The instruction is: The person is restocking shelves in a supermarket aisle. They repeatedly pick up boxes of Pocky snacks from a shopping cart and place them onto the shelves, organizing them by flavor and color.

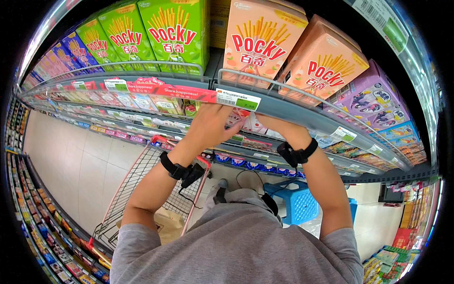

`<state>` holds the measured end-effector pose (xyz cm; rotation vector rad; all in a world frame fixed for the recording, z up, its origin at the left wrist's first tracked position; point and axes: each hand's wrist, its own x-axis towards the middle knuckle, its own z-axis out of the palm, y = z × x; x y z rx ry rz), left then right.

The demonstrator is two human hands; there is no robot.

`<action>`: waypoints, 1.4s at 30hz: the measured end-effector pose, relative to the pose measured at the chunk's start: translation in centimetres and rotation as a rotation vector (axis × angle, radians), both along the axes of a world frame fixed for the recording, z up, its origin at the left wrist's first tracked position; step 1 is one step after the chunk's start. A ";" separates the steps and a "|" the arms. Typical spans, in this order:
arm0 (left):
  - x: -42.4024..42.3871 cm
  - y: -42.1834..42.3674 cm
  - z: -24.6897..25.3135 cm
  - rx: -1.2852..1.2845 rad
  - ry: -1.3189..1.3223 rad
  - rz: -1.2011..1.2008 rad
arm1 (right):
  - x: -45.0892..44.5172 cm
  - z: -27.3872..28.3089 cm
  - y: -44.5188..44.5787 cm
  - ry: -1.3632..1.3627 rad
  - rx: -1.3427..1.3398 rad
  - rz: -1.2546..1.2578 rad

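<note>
Both of my hands reach in at the shelf tier just below a grey shelf edge (305, 106). My left hand (211, 124) has its fingertips up against that edge, with the thumb pointing right beside a red-and-white Pocky box (236, 116). Whether it grips the box cannot be made out. My right hand (280, 124) is right of the box, near a white-and-pink package (253, 124); its fingers are hidden by the shelf edge. Above the hands, a price tag (237, 100) hangs on the edge. Each wrist wears a black strap with a small device.
Green Pocky boxes (170, 35) and peach-coloured Pocky boxes (262, 42) stand above, behind a wire guard (248, 74). A shopping cart (142, 184) holding a paper bag (170, 225) is at lower left. A blue plastic stool (301, 206) stands at right. Another stocked shelf (46, 227) curves along the far left.
</note>
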<state>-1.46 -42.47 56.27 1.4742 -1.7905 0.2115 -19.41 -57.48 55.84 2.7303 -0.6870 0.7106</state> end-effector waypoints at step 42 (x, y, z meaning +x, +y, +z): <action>-2.3 -2.7 2.0 0.335 -0.217 -0.222 | -6.4 3.1 4.9 -0.084 0.348 -0.044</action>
